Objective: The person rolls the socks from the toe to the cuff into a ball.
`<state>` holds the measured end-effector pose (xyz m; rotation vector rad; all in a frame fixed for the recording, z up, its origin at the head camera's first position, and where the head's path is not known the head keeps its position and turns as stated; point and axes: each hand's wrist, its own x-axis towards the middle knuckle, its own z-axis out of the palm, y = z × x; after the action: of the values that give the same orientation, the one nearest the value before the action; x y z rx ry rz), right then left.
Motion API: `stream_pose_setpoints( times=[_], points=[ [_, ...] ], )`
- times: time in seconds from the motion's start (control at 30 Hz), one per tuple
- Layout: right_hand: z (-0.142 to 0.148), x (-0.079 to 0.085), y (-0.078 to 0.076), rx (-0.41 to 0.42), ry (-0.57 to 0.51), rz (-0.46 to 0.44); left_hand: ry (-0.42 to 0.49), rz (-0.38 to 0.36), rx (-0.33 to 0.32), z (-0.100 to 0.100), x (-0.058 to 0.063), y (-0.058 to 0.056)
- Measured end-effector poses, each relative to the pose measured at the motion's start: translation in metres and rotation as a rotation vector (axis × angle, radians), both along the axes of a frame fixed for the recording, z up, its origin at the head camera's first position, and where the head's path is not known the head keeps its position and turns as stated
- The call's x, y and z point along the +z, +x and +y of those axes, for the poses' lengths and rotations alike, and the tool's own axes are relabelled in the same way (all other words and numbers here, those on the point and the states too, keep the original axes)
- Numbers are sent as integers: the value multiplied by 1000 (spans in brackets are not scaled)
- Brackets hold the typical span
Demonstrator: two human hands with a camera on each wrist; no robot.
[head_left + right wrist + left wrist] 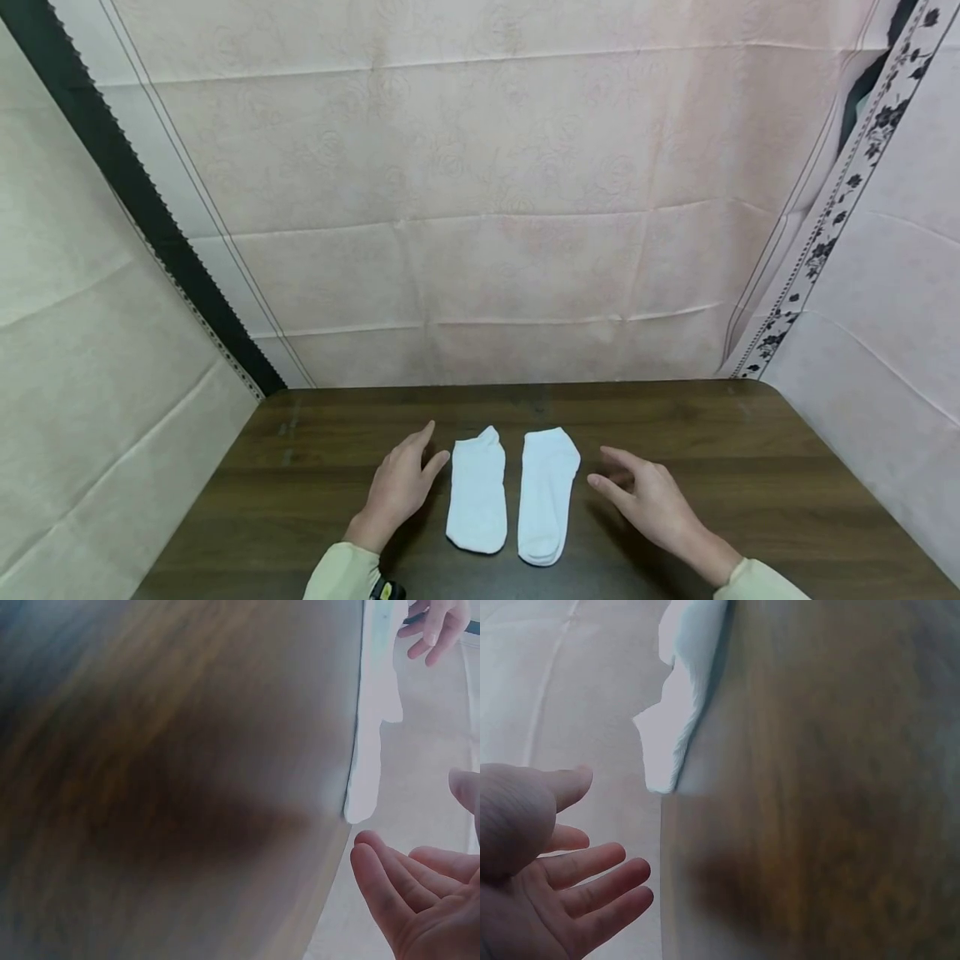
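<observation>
Two white socks lie flat side by side on the brown wooden table, a narrow gap between them. Just left of the left sock (477,492) is my left hand (401,483), its fingers extended and thumb spread, holding nothing. To the right of the right sock (547,497) hovers my right hand (652,504), fingers relaxed and apart from the cloth. In the left wrist view the left hand (562,877) shows an empty palm below the sock edge (676,705). The right wrist view has the right hand (427,892) with loose fingers near a sock's end (364,787).
The wooden table (337,442) reaches back to a pale cloth curtain (487,250). More cloth hangs on both sides, with a black band (150,200) at left and a floral strip (847,200) at right. A dark watch-like band (387,589) sits at the left wrist.
</observation>
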<state>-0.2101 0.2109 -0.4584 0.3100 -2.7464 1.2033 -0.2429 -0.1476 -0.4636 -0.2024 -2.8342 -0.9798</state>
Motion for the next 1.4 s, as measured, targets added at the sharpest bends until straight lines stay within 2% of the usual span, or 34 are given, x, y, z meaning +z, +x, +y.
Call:
stream_pose_setpoints(
  times=[0.13, 0.33, 0.53, 0.67, 0.8, 1.03, 1.4],
  points=[
    [-4, 2, 0, -4, -41, -45, 11, -13, 1, 0, -1, 0],
    [-8, 2, 1, -21, -87, -54, 34, -18, -2, 1, -5, 0],
    [-13, 1, 0, 22, -240, -148, 58, -35, -7, 1, -6, -3],
    [-16, 2, 1, 79, -358, -215, 120, -60, -25, 1, -7, -5],
    [-19, 3, 1, 113, -425, -263, 181, -80, -35, 2, -8, -6],
    [-22, 2, 0, 135, -496, -357, 234, -113, -32, 3, -9, -8],
    [-31, -2, 1, 155, -566, -454, 400, -153, -69, 4, -13, -12]
  ],
)
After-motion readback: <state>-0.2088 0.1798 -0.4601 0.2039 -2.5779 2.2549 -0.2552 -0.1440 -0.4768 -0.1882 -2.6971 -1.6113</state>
